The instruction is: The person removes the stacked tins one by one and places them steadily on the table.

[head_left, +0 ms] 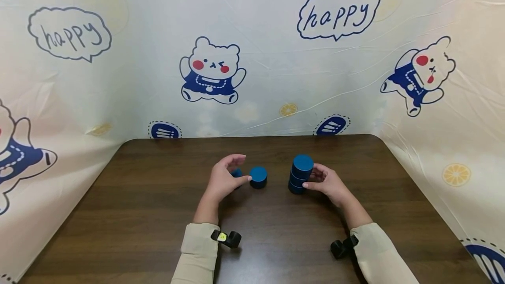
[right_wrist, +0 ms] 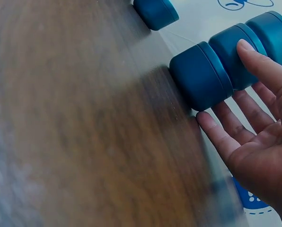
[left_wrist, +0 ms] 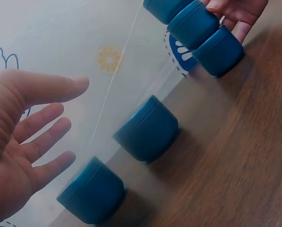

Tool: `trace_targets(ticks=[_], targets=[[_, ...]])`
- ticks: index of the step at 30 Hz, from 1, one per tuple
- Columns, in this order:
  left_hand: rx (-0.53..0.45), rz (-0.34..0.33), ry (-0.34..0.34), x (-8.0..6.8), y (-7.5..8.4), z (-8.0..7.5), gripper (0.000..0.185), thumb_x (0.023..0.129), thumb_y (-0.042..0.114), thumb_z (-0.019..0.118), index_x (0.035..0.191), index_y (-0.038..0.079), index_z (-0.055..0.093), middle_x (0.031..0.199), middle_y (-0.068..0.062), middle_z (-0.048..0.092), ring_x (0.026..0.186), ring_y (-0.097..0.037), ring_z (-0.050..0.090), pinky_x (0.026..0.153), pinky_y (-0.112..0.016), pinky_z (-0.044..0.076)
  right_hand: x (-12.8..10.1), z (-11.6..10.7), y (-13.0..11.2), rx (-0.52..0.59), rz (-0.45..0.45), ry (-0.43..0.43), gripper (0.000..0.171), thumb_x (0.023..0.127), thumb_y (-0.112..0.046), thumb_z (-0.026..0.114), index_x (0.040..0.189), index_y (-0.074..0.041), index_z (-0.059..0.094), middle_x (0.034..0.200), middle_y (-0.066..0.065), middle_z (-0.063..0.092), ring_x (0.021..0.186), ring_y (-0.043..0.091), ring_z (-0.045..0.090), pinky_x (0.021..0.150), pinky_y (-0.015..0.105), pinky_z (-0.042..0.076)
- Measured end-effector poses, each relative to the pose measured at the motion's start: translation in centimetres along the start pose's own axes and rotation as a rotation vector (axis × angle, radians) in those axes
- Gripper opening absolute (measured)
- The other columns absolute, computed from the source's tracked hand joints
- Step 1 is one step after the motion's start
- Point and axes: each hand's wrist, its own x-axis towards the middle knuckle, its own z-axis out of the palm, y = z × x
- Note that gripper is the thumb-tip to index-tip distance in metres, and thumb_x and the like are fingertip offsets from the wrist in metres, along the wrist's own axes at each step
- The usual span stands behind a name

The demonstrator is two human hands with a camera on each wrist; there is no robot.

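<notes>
Three small blue lidded jars form an upright stack (head_left: 300, 170) right of the table's middle. My right hand (head_left: 330, 184) is at its right side, thumb on the middle jar (right_wrist: 235, 54) and the other fingers behind and beside the lower jars. To the left, a single blue jar (head_left: 258, 178) stands on the table. Another blue jar (left_wrist: 91, 191) stands left of it, mostly hidden behind my left hand (head_left: 222, 181) in the head view. That hand holds nothing; its thumb and fingers are spread apart near these two jars.
The brown wooden table (head_left: 150, 214) reaches back to a pale curtain (head_left: 268, 78) printed with bears and the word "happy". A small black camera (head_left: 230, 239) is strapped to my left wrist, and a second black camera (head_left: 340, 248) to my right.
</notes>
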Motion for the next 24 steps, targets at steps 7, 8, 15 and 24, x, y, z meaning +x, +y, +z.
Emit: trace_targets(ticks=[7, 8, 15, 24], targets=[[-0.002, 0.032, -0.021, -0.1, 0.5, 0.8, 0.053, 0.074, 0.008, 0.085, 0.122, 0.012, 0.064, 0.121, -0.005, 0.063, 0.115, -0.022, 0.058, 0.102, -0.043, 0.046, -0.1, 0.0, -0.2, -0.004, -0.004, -0.001, 0.060, 0.083, -0.010, 0.079, 0.135, 0.001, 0.050, 0.128, 0.019, 0.059, 0.115, 0.031, 0.055, 0.098, 0.041, 0.047], [-0.005, 0.038, -0.024, -0.1, 0.6, 1.0, 0.053, 0.074, 0.008, 0.085, 0.122, 0.011, 0.064, 0.121, -0.005, 0.063, 0.115, -0.021, 0.058, 0.101, -0.043, 0.046, -0.1, 0.0, -0.2, -0.006, -0.006, 0.000, 0.060, 0.083, -0.010, 0.079, 0.135, 0.001, 0.050, 0.128, 0.019, 0.059, 0.115, 0.031, 0.055, 0.098, 0.041, 0.047], [-0.016, 0.056, -0.040, -0.2, 1.1, 1.9, 0.052, 0.074, 0.007, 0.085, 0.121, 0.013, 0.065, 0.118, -0.003, 0.064, 0.112, -0.022, 0.059, 0.099, -0.042, 0.048, -0.1, 0.1, -0.3, -0.015, -0.002, 0.000, 0.059, 0.083, -0.012, 0.079, 0.134, 0.002, 0.051, 0.127, 0.018, 0.059, 0.114, 0.031, 0.054, 0.097, 0.042, 0.046], [-0.074, 0.112, -0.100, -0.5, 1.7, 2.9, 0.054, 0.076, 0.011, 0.084, 0.125, 0.012, 0.063, 0.125, -0.012, 0.058, 0.115, -0.031, 0.058, 0.098, -0.049, 0.047, -0.1, 0.1, -0.3, -0.015, -0.008, -0.007, 0.059, 0.083, -0.012, 0.078, 0.134, 0.002, 0.051, 0.128, 0.020, 0.059, 0.114, 0.032, 0.054, 0.096, 0.041, 0.047]])
